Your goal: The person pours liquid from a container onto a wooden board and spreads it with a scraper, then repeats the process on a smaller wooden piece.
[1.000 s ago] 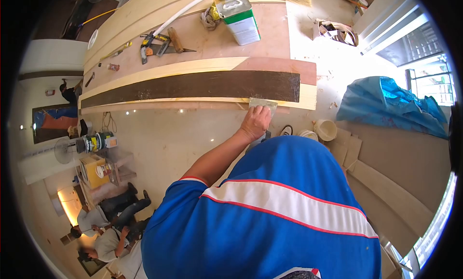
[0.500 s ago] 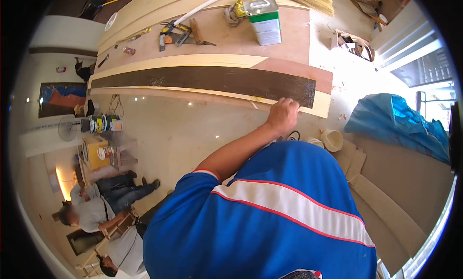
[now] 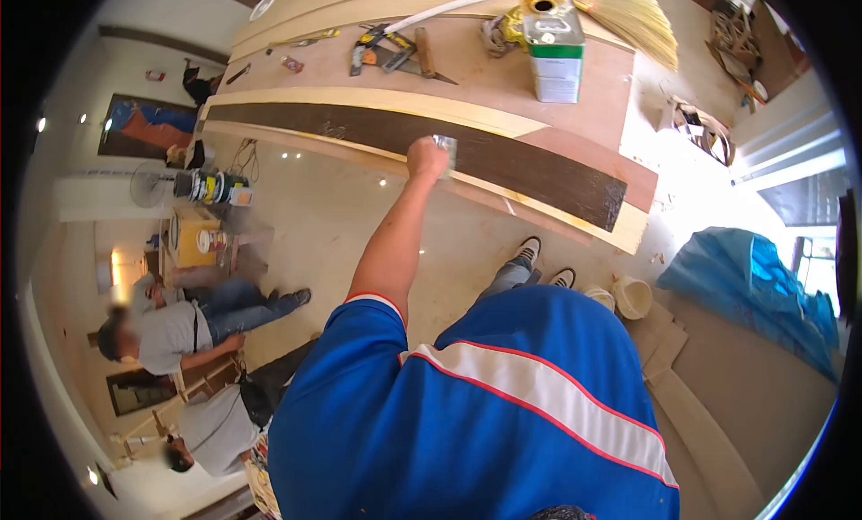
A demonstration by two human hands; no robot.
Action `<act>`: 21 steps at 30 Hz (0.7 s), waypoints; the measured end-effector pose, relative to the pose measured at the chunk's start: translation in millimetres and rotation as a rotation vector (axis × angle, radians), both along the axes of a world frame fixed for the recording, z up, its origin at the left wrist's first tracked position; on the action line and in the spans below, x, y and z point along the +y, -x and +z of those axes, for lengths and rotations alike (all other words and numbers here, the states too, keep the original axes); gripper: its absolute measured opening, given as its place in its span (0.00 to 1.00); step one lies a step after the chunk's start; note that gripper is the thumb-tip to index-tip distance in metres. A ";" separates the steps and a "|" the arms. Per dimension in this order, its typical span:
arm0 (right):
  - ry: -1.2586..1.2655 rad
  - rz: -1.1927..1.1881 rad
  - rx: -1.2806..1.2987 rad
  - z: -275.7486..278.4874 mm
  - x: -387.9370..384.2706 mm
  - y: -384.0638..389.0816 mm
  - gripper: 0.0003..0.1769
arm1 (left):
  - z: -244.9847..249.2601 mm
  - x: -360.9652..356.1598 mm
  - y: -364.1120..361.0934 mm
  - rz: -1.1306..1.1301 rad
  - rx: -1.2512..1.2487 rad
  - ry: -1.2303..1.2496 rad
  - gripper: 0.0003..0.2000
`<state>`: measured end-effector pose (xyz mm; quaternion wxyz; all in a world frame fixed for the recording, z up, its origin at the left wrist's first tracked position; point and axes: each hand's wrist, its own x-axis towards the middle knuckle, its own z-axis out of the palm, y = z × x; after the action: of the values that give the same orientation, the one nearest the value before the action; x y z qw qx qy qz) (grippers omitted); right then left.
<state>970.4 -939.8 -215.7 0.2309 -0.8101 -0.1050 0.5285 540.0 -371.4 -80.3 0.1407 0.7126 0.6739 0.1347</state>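
Scraper (image 3: 444,146) is clenched in the left hand (image 3: 426,157), blade down on the dark laminate strip (image 3: 539,171) that lies along the pale board (image 3: 404,101). The arm is stretched far out, apparently to reach it. The right hand is out of sight, and a rectangular tin can (image 3: 555,53) stands on the bench beyond.

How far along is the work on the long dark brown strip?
Done: the long dark brown strip already lies flat along the pale wooden board. In hand: the left hand presses a small pale spreader on it about midway. Left: I cannot tell which half is finished.
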 end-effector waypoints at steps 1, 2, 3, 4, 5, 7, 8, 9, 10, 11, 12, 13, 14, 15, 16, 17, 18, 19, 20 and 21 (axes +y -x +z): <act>-0.002 0.004 0.003 -2.3 2.6 -1.6 0.12 | 33.6 -4.0 -12.3 0.047 0.035 -0.002 0.09; -0.003 0.011 0.008 -5.0 4.4 -1.4 0.12 | 54.4 -6.6 -22.8 0.093 0.071 -0.005 0.08; 0.000 0.010 0.009 -7.3 6.9 -1.6 0.12 | 52.4 -7.4 -40.6 0.061 0.070 0.031 0.08; 0.000 0.006 0.009 -9.0 8.9 -1.3 0.12 | 48.3 -20.1 -65.0 0.012 0.025 -0.024 0.09; 0.003 0.001 0.009 -11.6 10.6 0.6 0.12 | 51.7 -34.7 -91.3 -0.106 -0.020 0.097 0.09; 0.012 -0.008 0.007 -14.5 12.6 2.7 0.12 | 54.2 -66.9 -137.9 -0.326 -0.187 0.187 0.14; 0.018 -0.014 0.002 -16.0 13.2 5.5 0.11 | 39.7 -75.6 -153.8 -0.419 -0.218 0.219 0.15; 0.022 -0.019 0.000 -17.0 14.0 8.1 0.11 | 37.9 -86.2 -164.5 -0.451 -0.210 0.227 0.16; 0.027 -0.028 -0.004 -18.5 13.9 11.5 0.11 | 31.2 -90.2 -166.2 -0.452 -0.271 0.277 0.15; 0.032 -0.038 -0.006 -21.0 15.5 16.2 0.11 | 24.5 -89.6 -160.6 -0.501 -0.254 0.254 0.14; 0.032 -0.046 -0.008 -25.1 17.1 21.7 0.11 | 19.9 -80.9 -148.1 -0.491 -0.268 0.225 0.13; 0.026 -0.052 -0.013 -29.3 17.7 26.9 0.11 | 14.6 -70.4 -130.4 -0.483 -0.282 0.196 0.12; 0.012 -0.019 -0.025 -33.4 19.8 32.0 0.11 | 8.9 -54.4 -109.1 -0.459 -0.267 0.189 0.11; -0.016 0.080 -0.059 -39.0 22.1 37.9 0.11 | 5.1 -34.5 -82.0 -0.434 -0.250 0.185 0.11; -0.100 0.415 -0.205 -42.1 22.3 44.9 0.10 | -0.7 -12.7 -49.2 -0.406 -0.204 0.147 0.10; -0.179 0.772 -0.463 -44.8 22.9 52.0 0.08 | -6.4 12.3 -11.2 -0.380 -0.156 0.112 0.10; -0.275 1.025 -0.747 -47.1 24.0 59.5 0.08 | -8.3 39.9 30.7 -0.311 -0.134 0.112 0.09; -0.251 0.942 -0.680 -31.1 41.7 74.8 0.08 | -13.4 68.4 77.8 -0.210 -0.136 0.127 0.09; -0.187 0.816 -0.569 -18.1 64.9 94.5 0.08 | -20.9 101.9 129.2 -0.149 -0.063 0.124 0.10; -0.122 0.667 -0.465 -4.7 86.3 115.9 0.08 | -19.1 136.0 180.9 -0.102 -0.068 0.158 0.11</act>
<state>854.6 -853.5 -220.4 0.0647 -0.8145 -0.4421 0.3701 359.0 -235.5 -99.4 0.2261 0.7275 0.6403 0.0979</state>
